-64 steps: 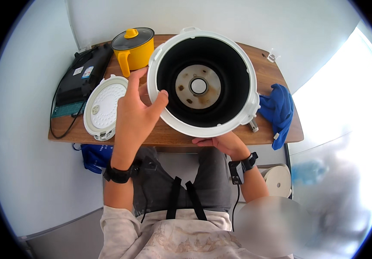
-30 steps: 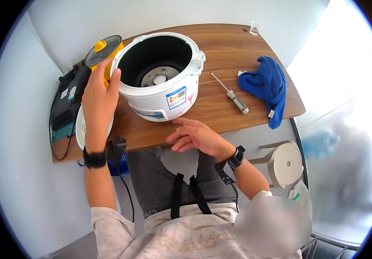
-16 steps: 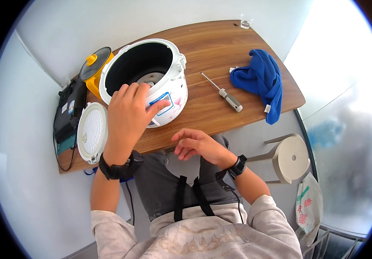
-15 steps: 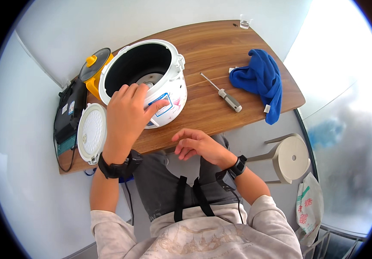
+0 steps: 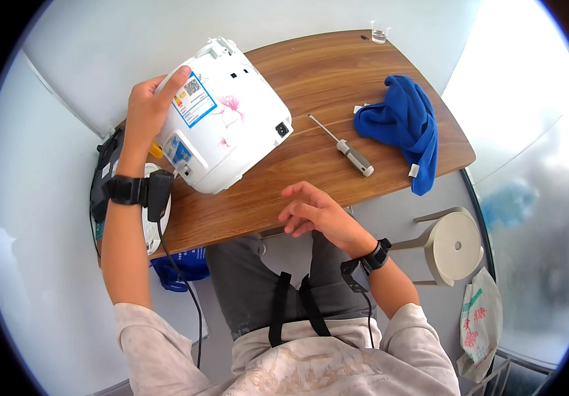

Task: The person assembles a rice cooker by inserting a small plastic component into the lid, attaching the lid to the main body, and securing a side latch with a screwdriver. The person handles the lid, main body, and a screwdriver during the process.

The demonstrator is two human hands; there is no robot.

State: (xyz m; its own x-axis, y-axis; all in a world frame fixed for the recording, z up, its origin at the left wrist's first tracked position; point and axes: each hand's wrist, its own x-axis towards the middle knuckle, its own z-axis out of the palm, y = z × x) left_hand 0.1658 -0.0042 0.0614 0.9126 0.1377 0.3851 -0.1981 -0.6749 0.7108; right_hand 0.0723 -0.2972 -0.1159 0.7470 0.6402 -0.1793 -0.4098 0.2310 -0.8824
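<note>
My left hand (image 5: 147,109) is clamped on the upper edge of the white rice cooker body (image 5: 221,115), fingers wrapped over its labelled side. The cooker is tipped over on the wooden surface (image 5: 324,72), its bottom end toward me; I judge this grip steadies it in that tilt. Below that wrist, a white round lid (image 5: 153,221) shows partly. My right hand (image 5: 311,210) hovers over the near edge, fingers loosely apart, holding nothing. Beyond it lies a screwdriver (image 5: 345,146), within reach, untouched. Farther right sits a crumpled blue cloth (image 5: 403,125).
</note>
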